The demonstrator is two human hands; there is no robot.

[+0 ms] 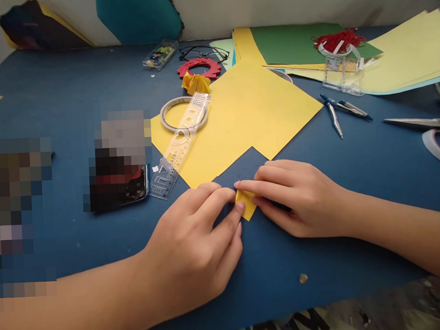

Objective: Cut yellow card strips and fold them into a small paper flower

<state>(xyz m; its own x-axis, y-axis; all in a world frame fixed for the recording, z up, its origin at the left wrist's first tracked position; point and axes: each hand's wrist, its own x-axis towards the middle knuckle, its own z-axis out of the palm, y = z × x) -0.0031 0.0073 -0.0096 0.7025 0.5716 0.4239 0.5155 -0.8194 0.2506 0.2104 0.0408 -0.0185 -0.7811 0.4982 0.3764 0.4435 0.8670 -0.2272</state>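
A small folded piece of yellow paper (248, 210) lies on the blue table between my hands. My left hand (204, 234) grips its left side, a fingertip pressing on its face. From the right, my right hand (294, 196) holds its upper and right edges, with the index fingertip at the top corner. Just beyond is a large yellow sheet (247, 110) with a notch cut from its near edge. A clear stencil ruler (181, 147) and a roll of tape (163, 120) rest on the sheet's left part.
Left of the ruler sits a phone (142, 185), partly blurred out. Behind are a red paper ring (184, 69), glasses (204, 54) and a clear box (160, 54). A compass (345, 108), scissors (418, 122) and green paper (287, 45) are at the right.
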